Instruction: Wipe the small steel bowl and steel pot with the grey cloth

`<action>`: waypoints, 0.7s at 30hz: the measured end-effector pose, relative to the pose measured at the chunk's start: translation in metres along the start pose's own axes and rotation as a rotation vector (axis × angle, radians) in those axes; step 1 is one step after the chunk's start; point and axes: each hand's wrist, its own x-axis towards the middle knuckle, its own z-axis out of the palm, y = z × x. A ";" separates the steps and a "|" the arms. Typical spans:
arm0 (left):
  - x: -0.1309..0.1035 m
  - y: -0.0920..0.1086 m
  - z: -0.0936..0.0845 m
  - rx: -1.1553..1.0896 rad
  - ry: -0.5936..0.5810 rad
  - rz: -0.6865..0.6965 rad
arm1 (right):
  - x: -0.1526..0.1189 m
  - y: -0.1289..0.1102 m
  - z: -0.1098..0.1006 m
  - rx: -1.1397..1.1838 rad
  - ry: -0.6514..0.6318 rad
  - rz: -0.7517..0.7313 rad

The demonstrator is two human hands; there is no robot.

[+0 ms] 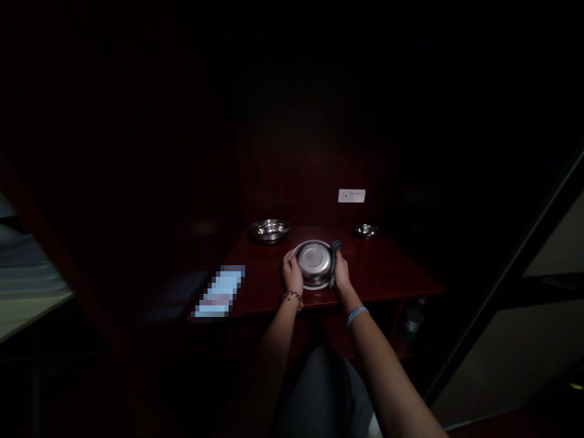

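1. Centre frame: steel bowl (314, 263) upside down on the dark red table (387, 274), gripped from both sides.
2. Left hand (291, 272) on bowl's left rim, fingers curled round it.
3. Right hand (341, 272) presses grey cloth (334, 255) vs. right rim; fingers curled, detail too dark.
4. Behind: bigger bowl (269, 230) upper left, small bowl (366, 230) upper right.

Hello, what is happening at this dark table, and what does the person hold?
A person holds a steel bowl tilted up between both hands above a dark red table. The left hand grips its left rim. The right hand presses a grey cloth against its right side. A wide steel bowl and a small steel bowl stand farther back. A white socket plate is on the wall.
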 end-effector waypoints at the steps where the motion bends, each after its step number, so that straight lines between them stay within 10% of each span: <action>1: 0.000 0.000 0.000 0.003 0.003 -0.001 | 0.000 0.000 0.000 0.001 0.000 -0.001; 21: -0.005 0.015 -0.003 0.034 0.019 -0.072 | -0.003 -0.001 0.002 0.133 0.031 0.029</action>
